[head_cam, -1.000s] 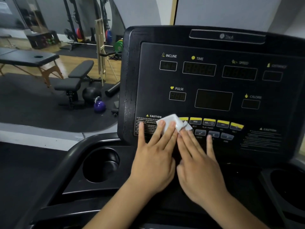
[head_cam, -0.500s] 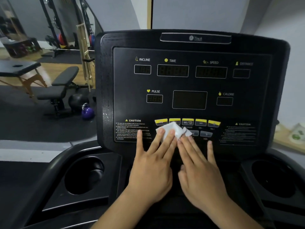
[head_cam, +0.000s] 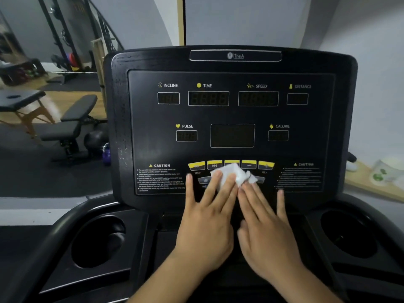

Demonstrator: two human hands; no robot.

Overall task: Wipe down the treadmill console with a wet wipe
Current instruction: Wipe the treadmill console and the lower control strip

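The black treadmill console (head_cam: 153, 132) stands upright in front of me, its displays dark. A crumpled white wet wipe (head_cam: 235, 174) lies against the middle of the yellow and grey button rows near the console's lower edge. My left hand (head_cam: 205, 221) lies flat with its fingers spread, and its fingertips press the wipe's left part onto the panel. Beside it, touching, my right hand (head_cam: 266, 226) pins the wipe's right part with its fingertips. The hands and the wipe hide several grey buttons.
Round cup holders sit in the tray at lower left (head_cam: 98, 241) and lower right (head_cam: 347, 232). A wooden ledge with a pale packet (head_cam: 384, 173) runs along the right wall. Left of the console are a weight bench (head_cam: 74, 119), a purple kettlebell (head_cam: 106, 154) and a massage table (head_cam: 19, 99).
Both hands have slid the wipe to the right along the button rows, from beside the left caution label to the middle buttons. My view has turned right, centring the console.
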